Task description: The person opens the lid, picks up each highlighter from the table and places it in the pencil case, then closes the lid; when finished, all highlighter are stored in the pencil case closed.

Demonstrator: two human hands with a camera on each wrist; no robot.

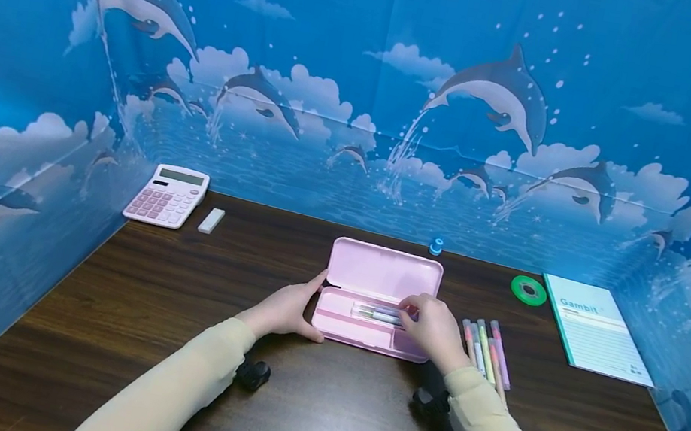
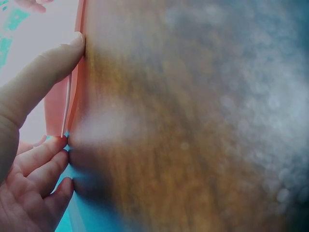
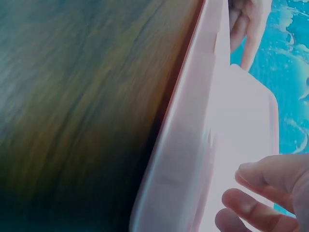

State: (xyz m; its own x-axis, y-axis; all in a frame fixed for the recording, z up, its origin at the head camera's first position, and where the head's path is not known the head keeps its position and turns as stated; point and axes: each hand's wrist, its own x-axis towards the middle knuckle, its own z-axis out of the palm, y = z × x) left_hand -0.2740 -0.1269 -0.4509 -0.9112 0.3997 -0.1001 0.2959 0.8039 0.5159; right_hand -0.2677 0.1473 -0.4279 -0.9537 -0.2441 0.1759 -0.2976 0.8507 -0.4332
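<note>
A pink pencil case (image 1: 387, 262) lies open on the table, its lid tilted back. In its tray lie slim pens (image 1: 378, 315), partly covered by my right hand. My left hand (image 1: 287, 308) holds the case by its left end, the thumb at the front corner and the fingers towards the hinge; the left wrist view shows the thumb (image 2: 58, 63) against the pink edge. Over the tray's right end is my right hand (image 1: 434, 328). Its fingers (image 3: 251, 205) are loosely bent and apart in the right wrist view, with nothing visible between them.
Several coloured markers (image 1: 490, 353) lie right of the case, close to the right forearm. Farther right are green tape (image 1: 528, 290) and a notebook (image 1: 600, 331). A small blue object (image 1: 436, 246) stands behind. At back left sit a calculator (image 1: 167, 196) and a white eraser (image 1: 211, 220).
</note>
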